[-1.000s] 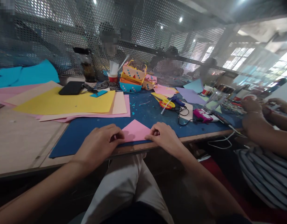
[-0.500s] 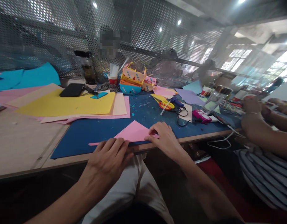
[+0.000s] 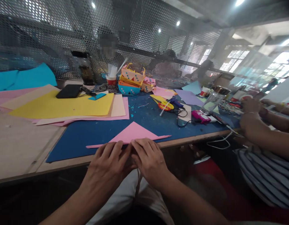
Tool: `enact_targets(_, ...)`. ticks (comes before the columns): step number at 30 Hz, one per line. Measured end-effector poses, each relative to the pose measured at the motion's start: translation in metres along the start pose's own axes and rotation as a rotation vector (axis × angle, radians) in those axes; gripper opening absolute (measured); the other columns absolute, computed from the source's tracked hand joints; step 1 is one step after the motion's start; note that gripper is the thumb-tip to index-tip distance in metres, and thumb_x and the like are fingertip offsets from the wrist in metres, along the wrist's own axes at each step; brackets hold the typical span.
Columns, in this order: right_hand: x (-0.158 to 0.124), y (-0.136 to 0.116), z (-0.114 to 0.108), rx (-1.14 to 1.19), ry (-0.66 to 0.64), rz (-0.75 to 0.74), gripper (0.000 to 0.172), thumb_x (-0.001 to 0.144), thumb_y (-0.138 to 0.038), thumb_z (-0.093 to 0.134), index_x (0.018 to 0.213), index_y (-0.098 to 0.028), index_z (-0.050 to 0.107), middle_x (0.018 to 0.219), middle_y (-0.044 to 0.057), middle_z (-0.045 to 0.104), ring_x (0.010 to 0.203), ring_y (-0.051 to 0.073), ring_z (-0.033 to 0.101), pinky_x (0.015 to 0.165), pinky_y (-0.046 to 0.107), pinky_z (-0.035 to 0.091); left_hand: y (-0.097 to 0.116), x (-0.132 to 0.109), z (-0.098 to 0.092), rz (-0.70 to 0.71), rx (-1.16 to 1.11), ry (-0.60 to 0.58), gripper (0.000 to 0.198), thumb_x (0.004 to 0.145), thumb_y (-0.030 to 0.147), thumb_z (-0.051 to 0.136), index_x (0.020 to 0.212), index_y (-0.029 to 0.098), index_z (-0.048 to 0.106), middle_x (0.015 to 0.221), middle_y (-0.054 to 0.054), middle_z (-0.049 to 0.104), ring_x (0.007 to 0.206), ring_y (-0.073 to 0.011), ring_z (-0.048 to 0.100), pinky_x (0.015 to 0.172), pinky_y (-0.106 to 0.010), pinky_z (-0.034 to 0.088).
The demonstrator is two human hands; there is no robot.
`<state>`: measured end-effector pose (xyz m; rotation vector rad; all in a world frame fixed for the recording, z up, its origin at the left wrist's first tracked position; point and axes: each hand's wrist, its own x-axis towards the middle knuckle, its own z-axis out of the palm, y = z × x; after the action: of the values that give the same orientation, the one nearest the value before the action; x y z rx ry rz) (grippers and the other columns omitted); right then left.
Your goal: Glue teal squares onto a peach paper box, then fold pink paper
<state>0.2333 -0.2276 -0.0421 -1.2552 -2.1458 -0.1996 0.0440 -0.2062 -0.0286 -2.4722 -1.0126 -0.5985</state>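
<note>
A pink sheet of paper lies at the front edge of the blue mat. Its near edge is rolled into a thin tube that sticks out left and right, while the rest forms a triangle pointing away from me. My left hand has its fingers curled over the rolled edge, left of the middle. Close beside it, my right hand presses on the same roll with its fingertips. Both thumbs are on the near side, partly hidden below the table edge.
Yellow paper tops a stack on the left, with a black phone on it. Scissors, a glue gun and cables lie to the right. Decorated paper crowns stand behind. A co-worker's arm reaches in at far right.
My right hand has moved left from the paper's right end to beside my left hand. The right end of the roll now shows, lying free on the mat.
</note>
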Motion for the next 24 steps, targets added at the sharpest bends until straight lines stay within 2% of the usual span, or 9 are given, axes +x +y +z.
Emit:
enact_targets(6, -0.008, 0.008, -0.001, 0.013, 0.004, -0.022, 0.047, 0.106, -0.032, 0.052, 0.151, -0.018, 0.049, 0.143, 0.010, 0.064, 0.134, 0.024, 0.054, 0.118, 0.044, 0.043, -0.001, -0.005, 0.003, -0.032, 0.016, -0.033, 0.052, 0.095, 0.048, 0.064, 0.135, 0.014, 0.062, 0.120, -0.021, 0.066, 0.106, -0.0383, 0.061, 0.088, -0.052, 0.051)
enact_targets(12, -0.015, 0.018, -0.009, 0.000, -0.006, -0.004, 0.046, 0.105, -0.029, 0.054, 0.150, -0.020, 0.051, 0.144, 0.009, 0.064, 0.137, 0.025, 0.054, 0.117, 0.044, 0.045, -0.003, -0.006, 0.001, -0.026, -0.009, -0.019, 0.055, 0.095, 0.041, 0.066, 0.142, 0.012, 0.057, 0.117, -0.020, 0.065, 0.104, -0.0377, 0.059, 0.087, -0.052, 0.050)
enact_targets(18, -0.026, 0.032, -0.018, -0.007, 0.007, 0.021, 0.045, 0.104, -0.022, 0.053, 0.149, -0.019, 0.052, 0.141, 0.010, 0.065, 0.134, 0.025, 0.056, 0.117, 0.045, 0.045, -0.005, -0.007, 0.003, -0.040, -0.040, -0.054, 0.058, 0.096, 0.042, 0.065, 0.147, 0.016, 0.053, 0.120, -0.019, 0.065, 0.108, -0.0388, 0.060, 0.089, -0.052, 0.048)
enact_targets(24, -0.033, 0.044, -0.026, -0.035, 0.055, 0.054, 0.043, 0.103, -0.019, 0.056, 0.146, -0.021, 0.055, 0.137, 0.009, 0.068, 0.131, 0.025, 0.059, 0.116, 0.046, 0.045, -0.006, -0.012, 0.005, -0.063, -0.059, -0.057, 0.059, 0.098, 0.043, 0.063, 0.148, 0.015, 0.049, 0.123, -0.018, 0.065, 0.112, -0.0390, 0.059, 0.092, -0.053, 0.047)
